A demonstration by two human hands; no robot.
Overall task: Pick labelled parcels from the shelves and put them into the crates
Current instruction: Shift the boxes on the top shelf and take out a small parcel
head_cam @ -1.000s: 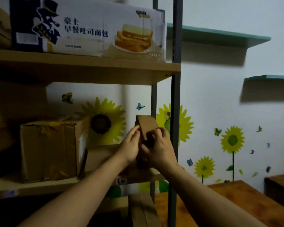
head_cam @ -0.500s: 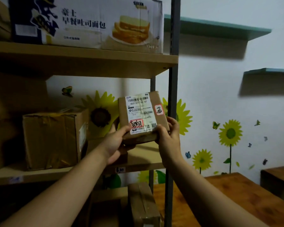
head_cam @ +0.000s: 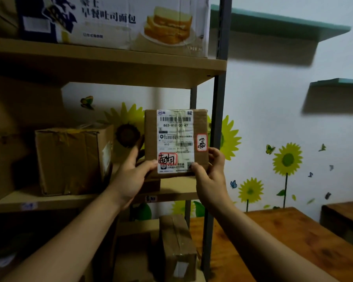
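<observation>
In front of the middle shelf [head_cam: 86,197], the small parcel [head_cam: 175,142] is held upright, clear of the boards, gripped at its lower corners by the left hand [head_cam: 131,177] and right hand [head_cam: 210,176]. Its white label [head_cam: 175,137] reads "863-H10". A taped carton [head_cam: 69,159] stands left; a bread-printed box [head_cam: 114,23] sits above.

At three o'clock: sunflower stickers [head_cam: 287,159] on the wall [head_cam: 273,98]; five o'clock, wooden table [head_cam: 283,241]; one o'clock, teal ledge [head_cam: 283,23].
</observation>
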